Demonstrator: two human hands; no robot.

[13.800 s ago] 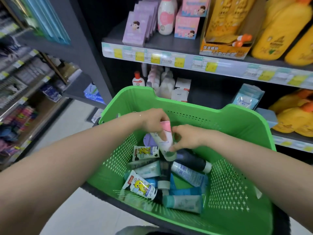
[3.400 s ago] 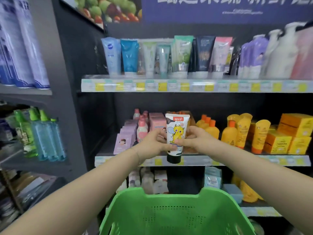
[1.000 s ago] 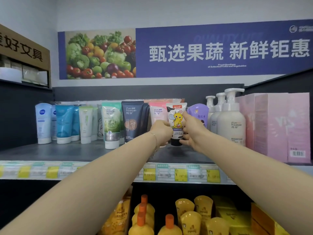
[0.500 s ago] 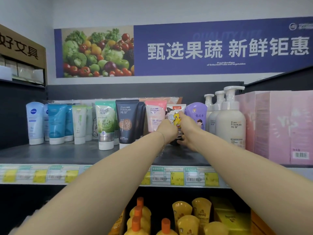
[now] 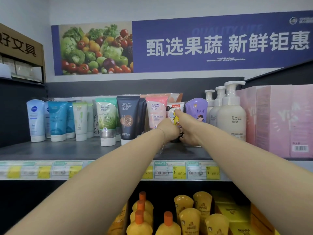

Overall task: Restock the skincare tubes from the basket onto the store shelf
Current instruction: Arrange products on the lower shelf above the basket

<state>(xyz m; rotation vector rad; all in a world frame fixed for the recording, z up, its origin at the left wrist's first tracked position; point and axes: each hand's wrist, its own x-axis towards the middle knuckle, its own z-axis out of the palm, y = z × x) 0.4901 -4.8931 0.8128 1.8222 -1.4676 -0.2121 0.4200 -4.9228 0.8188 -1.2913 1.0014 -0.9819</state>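
Cartoon tube (image 5: 175, 110) stands on the shelf (image 5: 67, 150), its base gripped by left hand (image 5: 169, 131) and right hand (image 5: 188, 131).

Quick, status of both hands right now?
Left hand: grips the cartoon tube near its base.
Right hand: holds the same tube, forefinger laid on its front.

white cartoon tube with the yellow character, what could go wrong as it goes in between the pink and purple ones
The white tube with the yellow cartoon character is in a narrow gap between the pink tube and the rounded purple tube, so it could nudge either one over. The left hand and right hand both hold it low, hiding its base; released unevenly, it might tip forward on the grey shelf.
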